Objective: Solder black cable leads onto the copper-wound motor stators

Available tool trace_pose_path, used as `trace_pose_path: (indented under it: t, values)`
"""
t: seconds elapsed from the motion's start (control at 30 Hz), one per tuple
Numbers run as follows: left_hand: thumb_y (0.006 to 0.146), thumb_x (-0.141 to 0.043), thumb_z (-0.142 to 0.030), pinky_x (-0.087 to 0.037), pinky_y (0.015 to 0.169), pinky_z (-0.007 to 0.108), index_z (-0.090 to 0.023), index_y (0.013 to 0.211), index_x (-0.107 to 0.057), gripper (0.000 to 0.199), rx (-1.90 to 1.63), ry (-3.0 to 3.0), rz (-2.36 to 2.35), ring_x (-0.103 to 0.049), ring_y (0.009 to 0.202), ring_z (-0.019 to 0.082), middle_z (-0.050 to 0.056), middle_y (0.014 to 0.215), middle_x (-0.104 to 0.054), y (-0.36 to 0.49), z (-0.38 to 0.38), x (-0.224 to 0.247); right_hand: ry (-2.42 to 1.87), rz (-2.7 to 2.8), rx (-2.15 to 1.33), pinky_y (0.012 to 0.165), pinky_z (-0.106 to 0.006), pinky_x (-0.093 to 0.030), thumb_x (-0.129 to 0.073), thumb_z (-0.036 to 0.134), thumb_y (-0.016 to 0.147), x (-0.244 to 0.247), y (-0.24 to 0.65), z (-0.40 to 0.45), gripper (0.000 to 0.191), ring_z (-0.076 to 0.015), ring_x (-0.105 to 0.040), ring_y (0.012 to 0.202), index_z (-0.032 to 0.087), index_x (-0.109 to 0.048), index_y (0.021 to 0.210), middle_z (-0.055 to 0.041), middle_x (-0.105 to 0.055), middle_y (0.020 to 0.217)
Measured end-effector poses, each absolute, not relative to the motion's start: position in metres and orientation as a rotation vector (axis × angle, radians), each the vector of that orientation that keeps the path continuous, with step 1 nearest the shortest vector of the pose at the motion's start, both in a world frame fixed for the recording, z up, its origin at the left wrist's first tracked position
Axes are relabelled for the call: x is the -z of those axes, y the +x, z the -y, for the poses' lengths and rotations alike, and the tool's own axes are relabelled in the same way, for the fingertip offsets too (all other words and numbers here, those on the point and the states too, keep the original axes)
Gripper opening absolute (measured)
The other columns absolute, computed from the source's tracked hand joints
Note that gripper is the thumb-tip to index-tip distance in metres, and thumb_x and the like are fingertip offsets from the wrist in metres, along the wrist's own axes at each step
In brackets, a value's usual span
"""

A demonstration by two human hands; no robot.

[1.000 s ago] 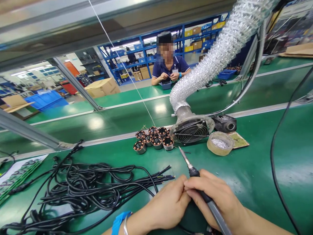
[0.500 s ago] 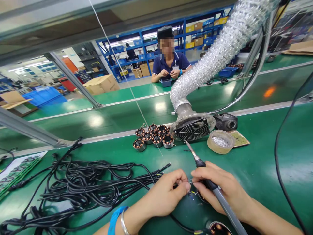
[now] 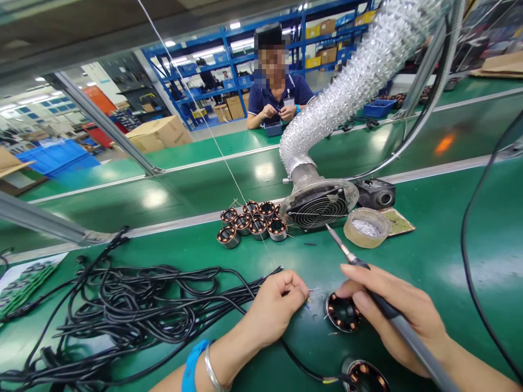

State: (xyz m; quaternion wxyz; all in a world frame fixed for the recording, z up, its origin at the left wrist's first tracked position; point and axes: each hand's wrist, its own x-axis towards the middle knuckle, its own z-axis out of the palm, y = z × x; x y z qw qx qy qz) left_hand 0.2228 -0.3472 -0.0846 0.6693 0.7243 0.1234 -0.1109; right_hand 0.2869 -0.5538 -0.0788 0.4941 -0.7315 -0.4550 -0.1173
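My left hand (image 3: 280, 307) is closed in a pinch on the end of a black cable, whose thin stripped wires (image 3: 309, 301) poke out past the fingertips. A soldering iron (image 3: 343, 245) lies in the grip of my right hand (image 3: 402, 318), its tip pointing up and away from me. Fingers of that hand also reach to the rim of a copper-wound motor stator (image 3: 333, 313) on the bench. Another stator (image 3: 368, 378), with a cable running to it, sits at the bottom edge and is partly cut off.
Black cables (image 3: 134, 305) lie tangled at left beside green circuit boards (image 3: 30, 288). Several stators (image 3: 227, 237) stand by the fume extractor (image 3: 318, 209) and its foil duct (image 3: 347, 103). A round tub (image 3: 366, 227) holds silvery bits. Across the bench sits a co-worker (image 3: 281, 98).
My right hand has moved right, away from my left hand, and its fingers now reach the stator, which shows more fully. The iron has shifted right too. The left hand keeps its pinch.
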Motion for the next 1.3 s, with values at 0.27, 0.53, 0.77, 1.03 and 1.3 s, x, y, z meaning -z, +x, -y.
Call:
trace_pose_path:
  t: [0.27, 0.53, 0.77, 1.03, 1.3]
  values:
    - [0.078, -0.059, -0.037, -0.026, 0.051, 0.022, -0.016, 0.07, -0.054, 0.023, 0.254, 1.665, -0.27, -0.034, 0.054, 0.009, -0.005, 0.058, -0.042, 0.222, 0.35, 0.078, -1.87, 0.87, 0.317, 0.052, -0.021, -0.052, -0.056, 0.022, 0.09, 0.066, 0.284, 0.572, 0.014, -0.0148, -0.066, 0.065, 0.026, -0.067, 0.098, 0.0002, -0.07, 0.08]
    - [0.077, -0.058, -0.035, -0.03, 0.052, 0.021, -0.016, 0.069, -0.054, 0.021, 0.245, 1.712, -0.278, -0.037, 0.056, 0.01, -0.004, 0.06, -0.044, 0.223, 0.349, 0.073, -1.849, 0.789, 0.284, 0.047, -0.018, -0.053, -0.057, 0.018, 0.086, 0.069, 0.287, 0.564, 0.013, -0.0148, -0.067, 0.058, 0.025, -0.067, 0.09, 0.0003, -0.071, 0.074]
    - [0.078, -0.058, -0.036, -0.03, 0.051, 0.021, -0.016, 0.07, -0.055, 0.022, 0.247, 1.72, -0.273, -0.037, 0.056, 0.01, -0.004, 0.061, -0.045, 0.223, 0.35, 0.073, -1.841, 0.8, 0.253, 0.046, -0.019, -0.052, -0.057, 0.016, 0.085, 0.069, 0.285, 0.562, 0.014, -0.0163, -0.068, 0.058, 0.024, -0.067, 0.09, -0.0002, -0.071, 0.073]
    - [0.079, -0.058, -0.036, -0.03, 0.051, 0.021, -0.016, 0.071, -0.055, 0.022, 0.258, 1.727, -0.276, -0.038, 0.056, 0.01, -0.003, 0.062, -0.046, 0.224, 0.348, 0.074, -1.857, 0.942, 0.258, 0.054, -0.024, -0.052, -0.055, 0.014, 0.085, 0.066, 0.278, 0.56, 0.019, -0.0162, -0.067, 0.065, 0.025, -0.063, 0.097, -0.0003, -0.069, 0.078]
    - [0.078, -0.059, -0.032, -0.031, 0.052, 0.02, -0.016, 0.07, -0.056, 0.019, 0.262, 1.695, -0.262, -0.04, 0.055, 0.01, -0.003, 0.061, -0.048, 0.223, 0.348, 0.075, -1.82, 1.154, 0.372, 0.044, -0.03, -0.042, -0.051, 0.008, 0.077, 0.061, 0.264, 0.558, 0.032, -0.0152, -0.051, 0.046, 0.023, -0.06, 0.104, -0.0003, -0.058, 0.061]
